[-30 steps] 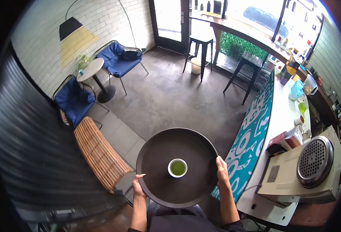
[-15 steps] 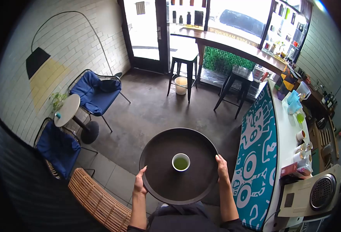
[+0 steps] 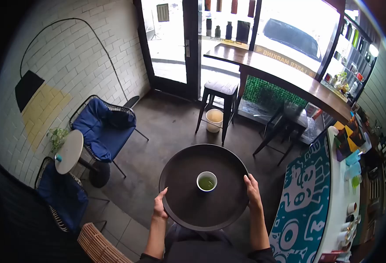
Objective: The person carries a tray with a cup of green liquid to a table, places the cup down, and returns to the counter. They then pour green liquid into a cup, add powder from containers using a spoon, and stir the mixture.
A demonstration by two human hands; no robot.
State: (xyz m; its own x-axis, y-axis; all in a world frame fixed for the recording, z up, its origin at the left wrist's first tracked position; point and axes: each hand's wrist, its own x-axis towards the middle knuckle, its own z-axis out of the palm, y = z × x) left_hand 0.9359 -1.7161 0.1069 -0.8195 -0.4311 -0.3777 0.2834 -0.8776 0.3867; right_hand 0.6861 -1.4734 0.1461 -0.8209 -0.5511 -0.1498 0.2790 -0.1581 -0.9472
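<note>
Left hand (image 3: 160, 206) and right hand (image 3: 253, 191) grip opposite edges of the round tray (image 3: 184, 206); the cup (image 3: 207, 181) of green liquid stands near its middle. The rattan bench (image 3: 98, 245) has slipped toward the view's bottom, suggesting the carry is advancing.

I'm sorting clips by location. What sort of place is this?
Probably a small café: a white cup of green liquid sits on a round tray, stools stand by a window bar, and blue-cushioned chairs stand beside a round table.
</note>
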